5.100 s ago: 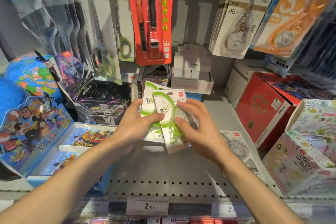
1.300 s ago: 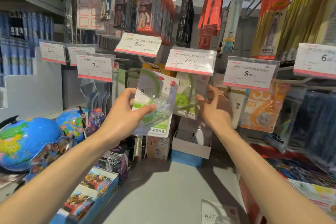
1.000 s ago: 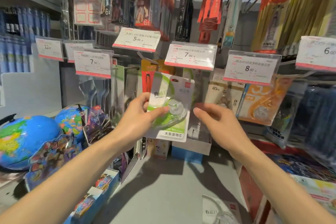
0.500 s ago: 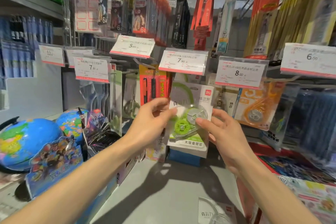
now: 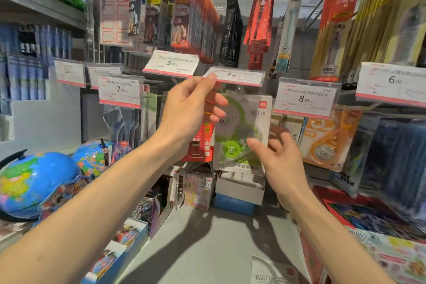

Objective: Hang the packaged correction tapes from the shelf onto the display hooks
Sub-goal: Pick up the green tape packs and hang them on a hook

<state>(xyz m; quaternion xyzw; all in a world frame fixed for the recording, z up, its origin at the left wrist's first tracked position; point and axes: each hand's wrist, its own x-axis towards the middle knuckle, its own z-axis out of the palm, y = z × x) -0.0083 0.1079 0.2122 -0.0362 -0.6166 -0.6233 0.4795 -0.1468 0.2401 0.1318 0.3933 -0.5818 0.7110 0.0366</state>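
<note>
Head view: the price tag (image 5: 234, 75) is lifted by the left hand (image 5: 192, 108), pinched at its edge. Just right of and below that hand, a correction tape pack (image 5: 242, 132) is held upright, long axis vertical, by the right hand (image 5: 276, 159), fingers curled round its lower edge, the nearer hand for hooking.
</note>
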